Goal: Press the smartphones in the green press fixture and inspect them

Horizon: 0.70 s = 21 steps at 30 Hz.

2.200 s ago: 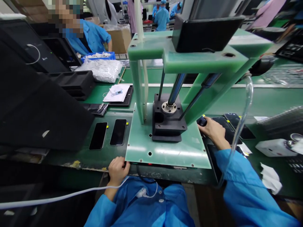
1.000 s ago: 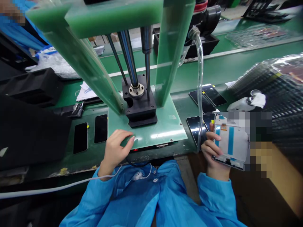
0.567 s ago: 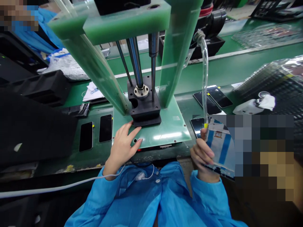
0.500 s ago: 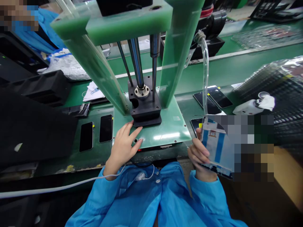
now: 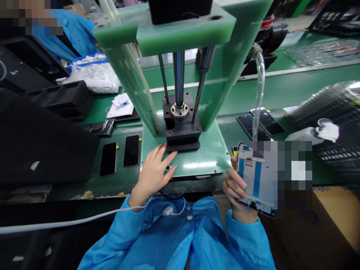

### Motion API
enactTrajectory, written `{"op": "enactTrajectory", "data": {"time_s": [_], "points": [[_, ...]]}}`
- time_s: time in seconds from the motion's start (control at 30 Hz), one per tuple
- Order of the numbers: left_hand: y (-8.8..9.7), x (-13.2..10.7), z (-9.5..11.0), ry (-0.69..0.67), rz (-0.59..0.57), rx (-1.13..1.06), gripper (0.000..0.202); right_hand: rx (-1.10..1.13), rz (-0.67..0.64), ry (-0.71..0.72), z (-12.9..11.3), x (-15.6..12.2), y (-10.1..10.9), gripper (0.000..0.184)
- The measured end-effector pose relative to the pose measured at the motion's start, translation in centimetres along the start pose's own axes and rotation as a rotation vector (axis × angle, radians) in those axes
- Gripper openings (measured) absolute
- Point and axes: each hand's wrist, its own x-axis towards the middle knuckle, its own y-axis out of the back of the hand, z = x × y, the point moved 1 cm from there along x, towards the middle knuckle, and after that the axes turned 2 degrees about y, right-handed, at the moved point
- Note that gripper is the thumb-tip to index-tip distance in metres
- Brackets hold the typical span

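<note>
The right hand [image 5: 234, 197] is clamped on a phone panel [image 5: 254, 174] (partly blurred) at its lower edge, long axis nearly upright, just beside the green plate [image 5: 209, 161]. The left hand [image 5: 153, 176] lies open, fingers spread on that plate. Two black phones [image 5: 108, 159] lie left of the plate on the worktop [image 5: 123, 131], two more [image 5: 267, 121] right.
</note>
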Motion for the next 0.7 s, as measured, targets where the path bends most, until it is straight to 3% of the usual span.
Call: {"op": "enactTrajectory", "data": {"time_s": [0.13, 0.3, 0.47, 0.6, 0.7], "points": [[0.2, 0.0, 0.1, -0.003, -0.045, -0.003, 0.045, -0.011, -0.006, -0.024, 0.0, 0.4, 0.9, 0.032], [0.2, 0.8, 0.2, 0.004, -0.184, -0.030, 0.052, 0.000, -0.139, -0.127, -0.4, 0.9, 3.1, 0.033], [-0.1, 1.5, 0.2, 0.022, -0.204, -0.072, 0.056, -0.038, 0.064, -0.056, -0.3, 0.4, 2.0, 0.037], [-0.3, 1.2, 0.2, 0.029, -0.149, -0.085, 0.054, -0.112, 0.098, -0.040, 0.1, 0.2, 0.1, 0.037], [-0.4, 1.1, 0.2, 0.018, -0.122, -0.093, 0.053, -0.136, 0.126, -0.013, 0.1, 0.2, 0.3, 0.037]]}}
